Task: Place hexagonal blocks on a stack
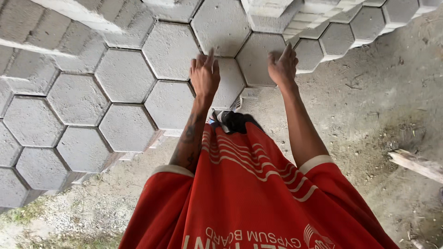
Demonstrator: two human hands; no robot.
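Grey hexagonal concrete paving blocks lie fitted together over the ground. My left hand (205, 74) rests flat with fingers spread on one hexagonal block (229, 83) at the paving's edge. My right hand (283, 67) presses fingers down on the neighbouring hexagonal block (258, 57). Neither hand grips anything. Both forearms reach out from a red shirt with white stripes (249, 193).
Laid hexagon paving (124, 76) fills the left and top. A stack of grey blocks (272, 11) sits beyond the hands. Bare sandy ground (369, 106) lies to the right, with a piece of wood (415, 163) on it. Grass patches (27, 214) show lower left.
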